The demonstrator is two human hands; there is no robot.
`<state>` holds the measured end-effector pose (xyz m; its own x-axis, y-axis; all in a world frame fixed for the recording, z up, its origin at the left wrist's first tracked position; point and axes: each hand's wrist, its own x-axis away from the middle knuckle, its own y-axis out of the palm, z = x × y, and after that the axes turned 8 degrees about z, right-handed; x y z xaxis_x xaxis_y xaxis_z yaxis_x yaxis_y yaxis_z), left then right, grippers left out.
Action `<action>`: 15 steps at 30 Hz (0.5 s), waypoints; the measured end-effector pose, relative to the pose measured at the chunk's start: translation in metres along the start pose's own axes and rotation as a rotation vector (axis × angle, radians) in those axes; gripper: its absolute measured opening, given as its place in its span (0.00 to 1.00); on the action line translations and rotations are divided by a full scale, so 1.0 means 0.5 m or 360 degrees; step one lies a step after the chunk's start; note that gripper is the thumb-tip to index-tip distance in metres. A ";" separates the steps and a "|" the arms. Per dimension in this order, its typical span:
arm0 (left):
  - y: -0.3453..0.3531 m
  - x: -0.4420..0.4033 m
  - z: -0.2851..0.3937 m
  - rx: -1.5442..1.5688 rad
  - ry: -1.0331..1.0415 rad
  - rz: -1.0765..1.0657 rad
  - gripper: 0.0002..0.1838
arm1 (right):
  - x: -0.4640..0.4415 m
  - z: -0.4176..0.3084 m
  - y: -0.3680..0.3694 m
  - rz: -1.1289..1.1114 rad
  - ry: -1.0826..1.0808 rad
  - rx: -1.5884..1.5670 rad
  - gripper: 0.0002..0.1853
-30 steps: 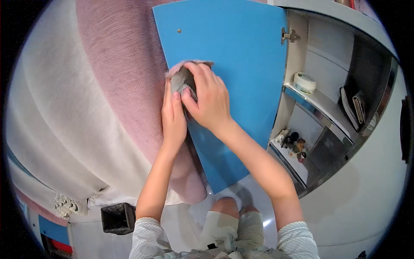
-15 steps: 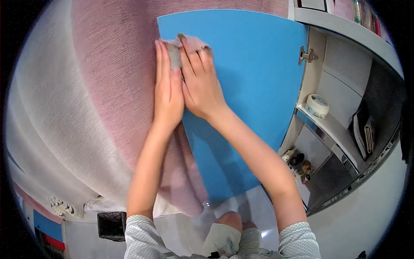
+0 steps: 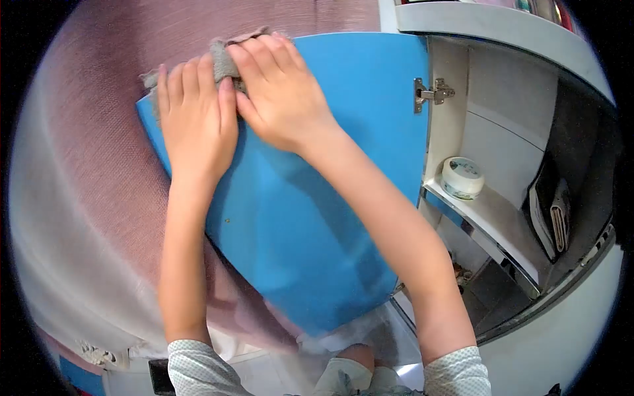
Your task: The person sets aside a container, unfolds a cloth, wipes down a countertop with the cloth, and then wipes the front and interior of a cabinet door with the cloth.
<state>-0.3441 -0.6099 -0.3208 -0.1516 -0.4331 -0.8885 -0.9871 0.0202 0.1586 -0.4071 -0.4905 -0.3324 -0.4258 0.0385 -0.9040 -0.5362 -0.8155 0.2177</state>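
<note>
Short, pale, finely patterned sleeves [image 3: 456,375] accompany light-coloured shorts [image 3: 342,376].

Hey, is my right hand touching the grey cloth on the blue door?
Touching. In the head view, the right hand lays its fingers over the grey cloth, which shows beyond their tips.

On the right, a white cabinet [image 3: 450,115] stands open, with a pale shelf [image 3: 495,228] inside. A pink and white fabric cover [image 3: 99,178] spreads across the left. Along the bottom, glossy pale flooring [image 3: 274,373] catches a bright patch of light [image 3: 412,376].
</note>
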 end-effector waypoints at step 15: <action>0.129 -0.050 0.280 0.0354 0.0085 -0.0111 0.28 | 0.142 0.181 -0.190 -0.0294 0.0431 0.0481 0.30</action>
<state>-0.4111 -0.4715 -0.3485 -0.0855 -0.4874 -0.8690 -0.9829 0.1841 -0.0065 -0.4522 -0.3579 -0.3838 -0.1184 -0.0178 -0.9928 -0.7914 -0.6022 0.1052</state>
